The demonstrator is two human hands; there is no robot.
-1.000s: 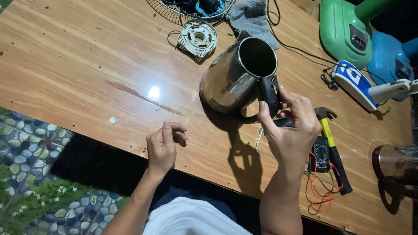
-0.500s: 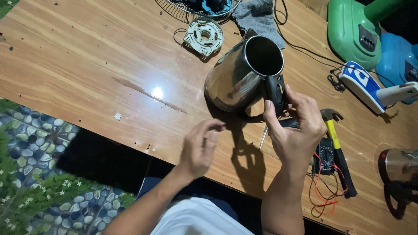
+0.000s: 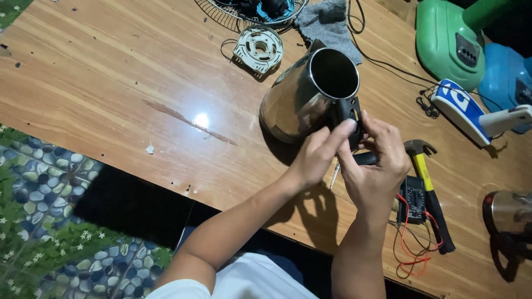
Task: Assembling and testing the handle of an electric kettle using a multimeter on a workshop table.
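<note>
Head view: a glossy wooden table (image 3: 111, 83) is seen above a pebble-patterned floor (image 3: 44, 188). Near its middle, a steel kettle (image 3: 302, 94) is tilted, its open inside dark. Its black handle (image 3: 349, 119) is gripped by the right hand (image 3: 377, 166) and pinched by the left hand (image 3: 316, 158). Beside them 1 hammer (image 3: 426, 188) is laid.

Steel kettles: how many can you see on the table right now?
2. One steel kettle lies tilted mid-table, both hands at its black handle. A second kettle sits at the right edge, partly cut off. More may lie outside the view.
</note>
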